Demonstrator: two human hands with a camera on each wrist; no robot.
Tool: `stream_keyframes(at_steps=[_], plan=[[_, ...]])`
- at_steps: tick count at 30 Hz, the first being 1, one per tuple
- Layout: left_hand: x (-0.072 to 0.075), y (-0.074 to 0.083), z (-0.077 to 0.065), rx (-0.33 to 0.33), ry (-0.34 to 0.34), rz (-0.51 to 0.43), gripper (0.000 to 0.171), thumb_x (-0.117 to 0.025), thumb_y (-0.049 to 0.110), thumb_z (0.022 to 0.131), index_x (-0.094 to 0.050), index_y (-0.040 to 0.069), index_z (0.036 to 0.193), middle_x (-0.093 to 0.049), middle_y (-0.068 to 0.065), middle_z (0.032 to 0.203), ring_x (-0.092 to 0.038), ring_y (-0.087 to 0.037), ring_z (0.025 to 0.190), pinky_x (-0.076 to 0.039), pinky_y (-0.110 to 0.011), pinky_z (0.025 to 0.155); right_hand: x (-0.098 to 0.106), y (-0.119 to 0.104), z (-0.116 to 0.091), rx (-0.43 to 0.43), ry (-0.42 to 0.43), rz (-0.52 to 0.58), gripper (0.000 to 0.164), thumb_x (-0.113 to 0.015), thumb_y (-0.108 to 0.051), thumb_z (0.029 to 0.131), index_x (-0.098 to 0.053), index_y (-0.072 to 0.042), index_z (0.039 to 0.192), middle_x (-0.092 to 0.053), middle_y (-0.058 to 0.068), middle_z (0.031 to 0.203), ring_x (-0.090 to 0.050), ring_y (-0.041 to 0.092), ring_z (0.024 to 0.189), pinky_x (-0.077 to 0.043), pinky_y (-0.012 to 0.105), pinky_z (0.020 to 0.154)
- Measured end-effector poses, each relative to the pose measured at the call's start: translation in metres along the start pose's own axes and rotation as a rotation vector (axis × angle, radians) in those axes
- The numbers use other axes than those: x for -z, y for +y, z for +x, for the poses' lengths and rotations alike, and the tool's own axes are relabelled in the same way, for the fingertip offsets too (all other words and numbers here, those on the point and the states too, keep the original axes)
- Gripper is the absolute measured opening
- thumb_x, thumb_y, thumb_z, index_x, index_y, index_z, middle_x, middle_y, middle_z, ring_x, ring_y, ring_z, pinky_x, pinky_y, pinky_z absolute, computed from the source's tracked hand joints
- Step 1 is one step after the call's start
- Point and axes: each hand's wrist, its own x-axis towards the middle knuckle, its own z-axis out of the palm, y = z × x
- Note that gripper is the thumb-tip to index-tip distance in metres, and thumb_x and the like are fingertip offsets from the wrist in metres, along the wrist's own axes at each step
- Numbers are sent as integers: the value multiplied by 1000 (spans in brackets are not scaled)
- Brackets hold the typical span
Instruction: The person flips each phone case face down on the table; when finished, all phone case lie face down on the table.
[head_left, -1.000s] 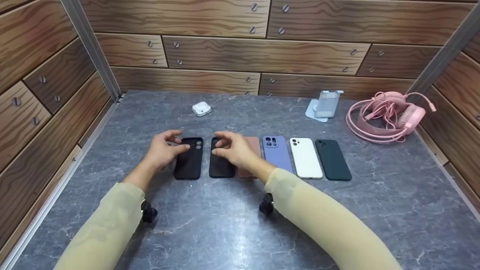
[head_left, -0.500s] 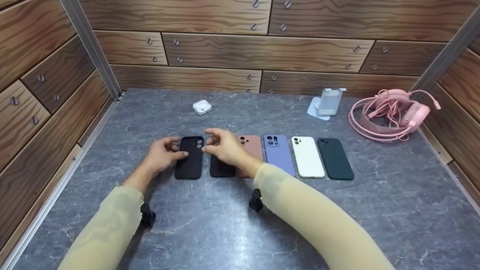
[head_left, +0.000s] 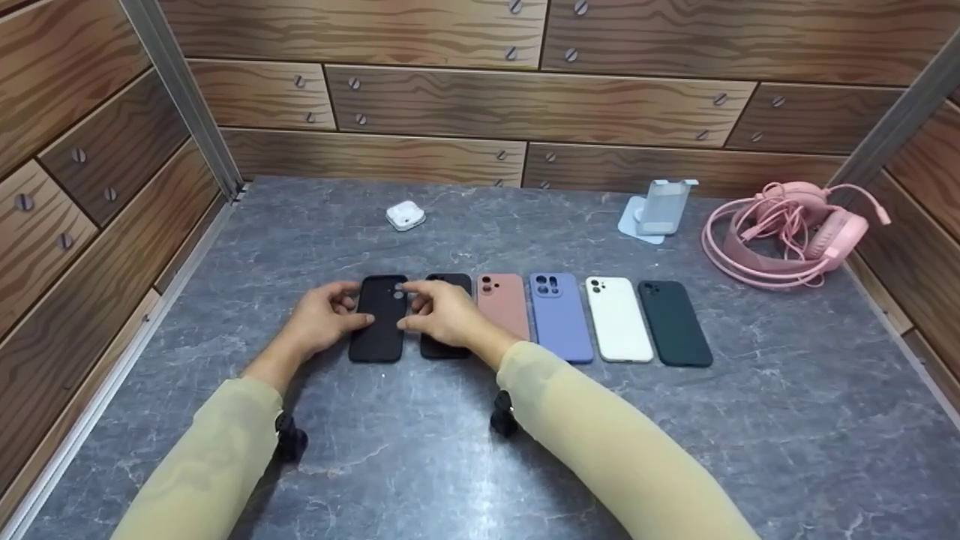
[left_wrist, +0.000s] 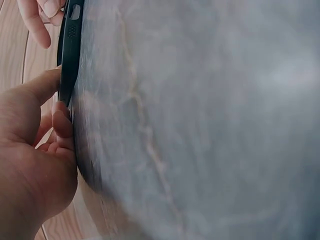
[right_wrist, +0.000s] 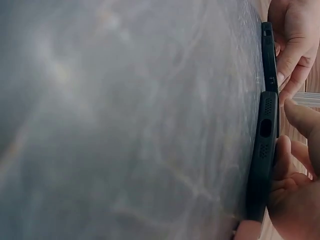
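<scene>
Several phone cases lie in a row on the grey marbled table. At the left end, a black phone case (head_left: 381, 330) lies between my two hands. My left hand (head_left: 319, 319) pinches its left edge, thumb on top and fingers curled at the side; the left wrist view shows the thumb (left_wrist: 45, 85) against the rim. My right hand (head_left: 442, 311) reaches over a second black phone case (head_left: 459, 281), partly covering it. Its loosely bent index finger and thumb are by the first case's right edge, holding nothing that I can see.
Rightward in the row are pink (head_left: 502, 307), purple (head_left: 562, 322), white (head_left: 619, 319) and dark green (head_left: 675, 322) phone cases. Behind stand a small white box (head_left: 405, 216), a light blue phone stand (head_left: 664, 208) and a pink headset (head_left: 795, 232). Wood-patterned walls enclose the table.
My right hand has moved left, from over the second black case to the first one's right edge. My left hand has come slightly lower along the left edge.
</scene>
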Motion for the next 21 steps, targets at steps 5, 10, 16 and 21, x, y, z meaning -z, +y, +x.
stream_keyframes(at_steps=[5, 10, 16, 21], plan=[[1, -1, -1, -19, 5, 6, 63, -83, 14, 93, -58, -3, 148, -61, -13, 112, -58, -22, 94, -49, -27, 76, -1, 1, -1, 40, -4, -39, 61, -87, -26, 92, -65, -13, 147, -68, 4, 108, -65, 13, 90, -54, 27, 82], [2, -1, -2, -31, 8, 8, 64, -83, 14, 93, -57, -4, 148, -61, -12, 110, -57, -21, 93, -48, -25, 74, -3, 0, -1, 65, 1, -77, 59, -88, -27, 91, -68, -13, 144, -64, 4, 107, -62, 11, 88, -52, 26, 82], [3, -1, -2, -34, 8, 10, 64, -84, 14, 93, -58, -4, 147, -62, -12, 110, -57, -22, 93, -49, -25, 74, -5, -1, -1, 63, 7, -109, 58, -88, -28, 90, -70, -15, 143, -62, 2, 106, -60, 9, 86, -51, 26, 82], [1, -2, 0, -35, 3, 12, 63, -84, 15, 93, -58, -4, 147, -62, -11, 109, -56, -20, 91, -47, -25, 72, -5, 1, -2, 48, 11, -113, 57, -89, -29, 90, -70, -16, 143, -61, 1, 107, -59, 10, 87, -51, 27, 83]])
